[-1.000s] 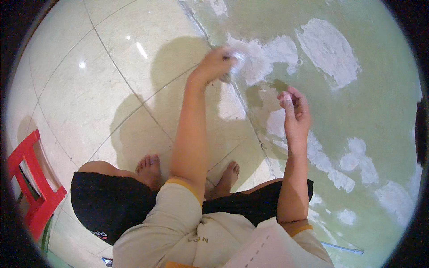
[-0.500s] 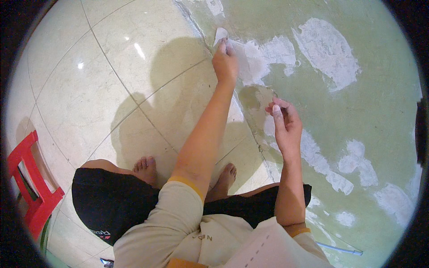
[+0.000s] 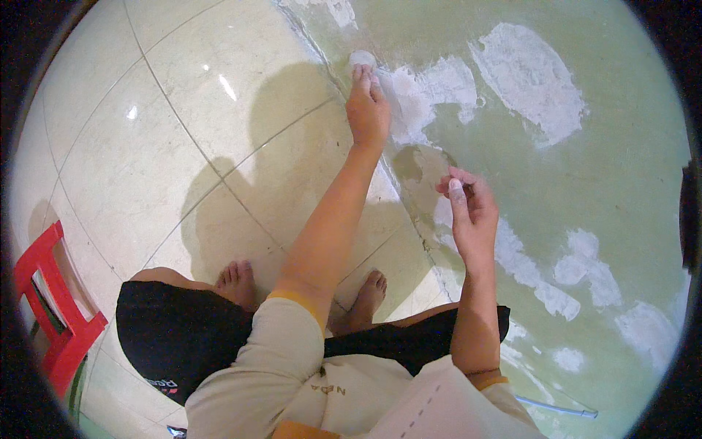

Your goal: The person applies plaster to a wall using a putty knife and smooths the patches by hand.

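Note:
My left hand (image 3: 365, 102) has its fingers pressed on a small white pad (image 3: 362, 57), which lies against a chalky white patch (image 3: 417, 99) on the green wall (image 3: 607, 168), beside the cracked seam with the tiled floor. My right hand (image 3: 468, 208) is lower and to the right, near the wall, its dusty fingers curled with the thumb close against the index finger; what they hold, if anything, I cannot make out.
A red plastic stool (image 3: 55, 293) stands at the left on pale tiles (image 3: 146, 197). My bare feet (image 3: 369, 296) are below my hands. A thin pale blue rod (image 3: 567, 410) lies at lower right, and more white patches (image 3: 526, 84) mark the wall.
My left hand moved up and right from over the seam, then slightly down with the pad. My right hand has shifted a little down and left, fingers still curled.

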The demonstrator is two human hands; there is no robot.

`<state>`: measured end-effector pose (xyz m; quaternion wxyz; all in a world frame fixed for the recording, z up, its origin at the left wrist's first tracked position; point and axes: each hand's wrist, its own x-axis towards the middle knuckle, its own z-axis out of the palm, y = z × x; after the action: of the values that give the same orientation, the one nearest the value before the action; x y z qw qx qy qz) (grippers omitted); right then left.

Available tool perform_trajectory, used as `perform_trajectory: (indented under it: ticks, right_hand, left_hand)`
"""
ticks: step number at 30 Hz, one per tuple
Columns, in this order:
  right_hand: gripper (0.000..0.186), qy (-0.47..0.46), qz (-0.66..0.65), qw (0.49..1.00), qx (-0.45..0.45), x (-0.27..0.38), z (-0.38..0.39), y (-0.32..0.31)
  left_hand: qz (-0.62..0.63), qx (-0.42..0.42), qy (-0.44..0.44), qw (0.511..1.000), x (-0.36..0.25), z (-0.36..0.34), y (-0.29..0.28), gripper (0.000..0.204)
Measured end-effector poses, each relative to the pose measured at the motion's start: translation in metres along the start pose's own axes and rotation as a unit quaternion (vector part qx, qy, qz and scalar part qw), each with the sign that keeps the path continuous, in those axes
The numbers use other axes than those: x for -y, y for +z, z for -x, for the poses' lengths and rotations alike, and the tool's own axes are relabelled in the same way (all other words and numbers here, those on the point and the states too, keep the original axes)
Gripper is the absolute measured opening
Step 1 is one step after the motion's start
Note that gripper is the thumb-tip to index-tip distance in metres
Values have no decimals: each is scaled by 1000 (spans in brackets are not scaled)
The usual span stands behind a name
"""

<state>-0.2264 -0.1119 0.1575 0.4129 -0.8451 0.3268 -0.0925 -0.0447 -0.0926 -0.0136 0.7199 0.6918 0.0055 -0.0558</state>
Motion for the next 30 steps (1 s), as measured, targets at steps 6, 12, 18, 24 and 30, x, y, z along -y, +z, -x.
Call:
perform_trajectory:
  ticks: [6,12,18,24,30]
  right_hand:
    - [23,-6,12,1000,-10,0,-2,2]
    - [23,17,15,1000,-13,-3,0,1]
    - [22,4,12,1000,-5,1,-5,4]
    - [22,11,6,1000,-9,-3,-2,1]
    - [23,7,18,1000,-1,10,-4,4]
  left_hand:
    - [52,40,289,955,-97,46,21,44]
    - [-22,-15,63,998,-8,-3,0,45]
    - [24,36,256,966,-86,51,21,47]
    - [-6,-7,68,998,-8,2,1,44]
    - [6,-17,202,979,-58,21,14,38]
